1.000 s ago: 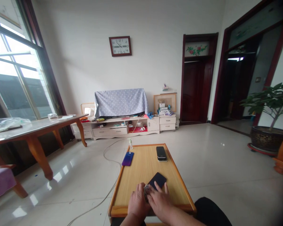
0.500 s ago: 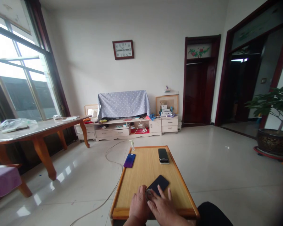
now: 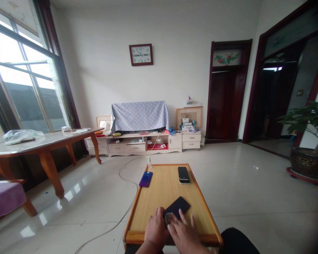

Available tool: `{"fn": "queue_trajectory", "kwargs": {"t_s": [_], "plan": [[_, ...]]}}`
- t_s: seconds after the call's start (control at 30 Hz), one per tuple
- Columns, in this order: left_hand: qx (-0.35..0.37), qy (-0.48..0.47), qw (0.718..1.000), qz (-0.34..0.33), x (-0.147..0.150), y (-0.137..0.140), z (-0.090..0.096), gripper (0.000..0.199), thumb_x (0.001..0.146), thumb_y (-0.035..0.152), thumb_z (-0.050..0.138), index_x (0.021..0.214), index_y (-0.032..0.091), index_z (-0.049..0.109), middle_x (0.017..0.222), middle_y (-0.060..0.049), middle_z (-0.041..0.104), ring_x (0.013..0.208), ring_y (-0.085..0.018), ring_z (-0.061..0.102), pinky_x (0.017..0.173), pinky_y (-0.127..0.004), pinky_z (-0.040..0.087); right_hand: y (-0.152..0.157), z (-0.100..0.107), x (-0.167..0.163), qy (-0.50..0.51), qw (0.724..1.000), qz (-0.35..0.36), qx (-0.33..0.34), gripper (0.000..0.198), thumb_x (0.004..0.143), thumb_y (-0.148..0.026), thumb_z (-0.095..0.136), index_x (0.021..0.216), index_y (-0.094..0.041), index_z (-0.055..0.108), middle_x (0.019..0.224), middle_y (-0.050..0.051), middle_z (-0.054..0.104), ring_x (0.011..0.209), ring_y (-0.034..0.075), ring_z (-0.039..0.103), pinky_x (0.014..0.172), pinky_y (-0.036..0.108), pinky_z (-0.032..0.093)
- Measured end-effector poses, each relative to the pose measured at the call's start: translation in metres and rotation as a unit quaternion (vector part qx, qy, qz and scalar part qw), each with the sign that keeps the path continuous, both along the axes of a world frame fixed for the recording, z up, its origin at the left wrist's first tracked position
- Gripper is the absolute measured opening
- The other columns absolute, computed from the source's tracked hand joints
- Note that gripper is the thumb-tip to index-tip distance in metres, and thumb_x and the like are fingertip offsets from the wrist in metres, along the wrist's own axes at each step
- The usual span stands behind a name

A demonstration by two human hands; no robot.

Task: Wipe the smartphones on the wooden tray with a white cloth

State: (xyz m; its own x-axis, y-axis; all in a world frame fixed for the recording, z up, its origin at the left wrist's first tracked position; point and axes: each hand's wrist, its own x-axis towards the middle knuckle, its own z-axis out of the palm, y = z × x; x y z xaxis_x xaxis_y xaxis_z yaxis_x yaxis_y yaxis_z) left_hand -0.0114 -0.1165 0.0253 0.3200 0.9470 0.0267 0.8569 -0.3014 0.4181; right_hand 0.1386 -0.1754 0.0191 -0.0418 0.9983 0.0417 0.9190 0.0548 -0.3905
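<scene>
A dark phone (image 3: 180,206) lies slanted across the near part of a small wooden table (image 3: 165,187). My left hand (image 3: 156,225) is curled at the phone's near left end, fingers bent around it. My right hand (image 3: 184,231) presses its fingertips onto a small round greyish thing (image 3: 168,218) on the phone's near end; its outer fingers are spread. What this round thing is cannot be made out, as fingers partly cover it.
A blue-purple phone (image 3: 145,179) lies at the table's left edge, below a small pump bottle (image 3: 148,162). At the far right sit stacked black phones (image 3: 183,174). A cable (image 3: 127,178) runs along the floor. A bigger table (image 3: 55,141) stands left, a potted plant (image 3: 311,155) right.
The view has shifted slightly. My right fingertips have moved a little on the phone, and more of the round greyish thing shows. My left hand stays at the phone's end.
</scene>
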Motion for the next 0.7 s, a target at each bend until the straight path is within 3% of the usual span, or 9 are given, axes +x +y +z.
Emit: {"fn": "queue_trajectory", "kwargs": {"t_s": [0.23, 0.3, 0.5, 0.57, 0.7], "plan": [[0.013, -0.011, 1.0, 0.01, 0.0, 0.001, -0.004, 0.054, 0.069, 0.04, 0.066, 0.118, 0.029, 0.049, 0.124, -0.003, 0.06, 0.104, -0.023, 0.06, 0.091, -0.031, 0.042, 0.021, -0.003, 0.043, -0.059, 0.985, -0.162, -0.003, 0.062, 0.1, -0.061, 0.009, 0.15, -0.041, 0.041, 0.158, -0.007, 0.037, 0.152, 0.037, 0.015, 0.113, 0.077, 0.011], [0.018, -0.015, 1.0, 0.012, 0.0, 0.002, -0.007, 0.054, 0.068, 0.041, 0.066, 0.118, 0.029, 0.049, 0.123, -0.003, 0.061, 0.104, -0.023, 0.06, 0.091, -0.032, 0.042, 0.019, -0.002, 0.034, -0.065, 0.987, -0.146, -0.004, 0.062, 0.1, -0.062, 0.011, 0.149, -0.041, 0.043, 0.158, -0.006, 0.038, 0.152, 0.037, 0.015, 0.114, 0.076, 0.01], [0.006, -0.013, 1.0, -0.003, -0.004, 0.003, -0.005, 0.034, 0.078, 0.035, 0.056, 0.11, 0.029, 0.05, 0.116, -0.002, 0.065, 0.105, -0.02, 0.062, 0.089, -0.03, 0.042, 0.007, 0.011, -0.006, -0.011, 0.999, 0.01, -0.038, 0.055, 0.099, -0.061, 0.015, 0.144, -0.05, 0.046, 0.154, -0.009, 0.043, 0.15, 0.036, 0.021, 0.116, 0.075, 0.006], [0.002, -0.011, 1.0, -0.002, -0.004, 0.001, 0.003, 0.034, 0.078, 0.037, 0.057, 0.11, 0.029, 0.05, 0.116, -0.003, 0.065, 0.105, -0.021, 0.063, 0.089, -0.03, 0.043, 0.01, 0.014, 0.0, -0.012, 0.999, -0.008, -0.043, 0.056, 0.099, -0.062, 0.014, 0.144, -0.051, 0.046, 0.153, -0.01, 0.043, 0.15, 0.036, 0.021, 0.115, 0.076, 0.007], [-0.032, 0.006, 0.999, 0.001, -0.004, -0.003, 0.019, 0.052, 0.067, 0.037, 0.066, 0.115, 0.028, 0.049, 0.125, -0.005, 0.063, 0.109, -0.024, 0.062, 0.093, -0.031, 0.043, 0.024, 0.012, 0.029, -0.049, 0.991, -0.123, -0.032, 0.059, 0.098, -0.062, 0.012, 0.144, -0.048, 0.047, 0.156, -0.01, 0.039, 0.15, 0.038, 0.022, 0.112, 0.079, 0.013]]}}
